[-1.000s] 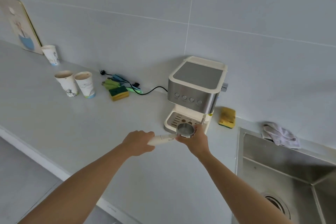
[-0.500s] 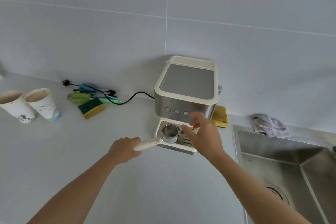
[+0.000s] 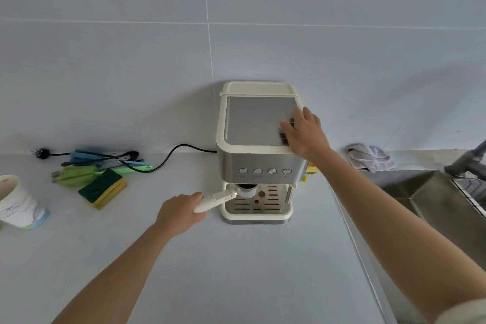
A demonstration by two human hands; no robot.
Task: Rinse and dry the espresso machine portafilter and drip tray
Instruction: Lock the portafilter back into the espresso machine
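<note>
Left hand (image 3: 181, 212) is wrapped around the white handle of the portafilter (image 3: 223, 197); its metal head sits up under the brew head of the espresso machine (image 3: 259, 144), over the drip tray (image 3: 256, 209). Handle sticks out toward 8 o'clock from the machine. Right hand (image 3: 306, 131) lies flat, fingers spread, on the machine's top at its 3 o'clock edge, holding nothing, likely bracing.

Drip tray seated in the base, not pulled.

Risks, my read:
- The twist could drag or tip the machine if the bracing hand slips on the smooth top.
- Plug (image 3: 40, 152) lies loose on the counter at 9 o'clock, cord (image 3: 168, 156) trailing; a sliding machine could snag it.
- Can't tell whether the basket holds grounds or water; if so, it could spill on the counter before reaching the sink (image 3: 431, 192) at 3 o'clock.

Writing: none readable. Button captions are blurred, and the paper cup (image 3: 17, 201) at 9 o'clock shows only a print.
</note>
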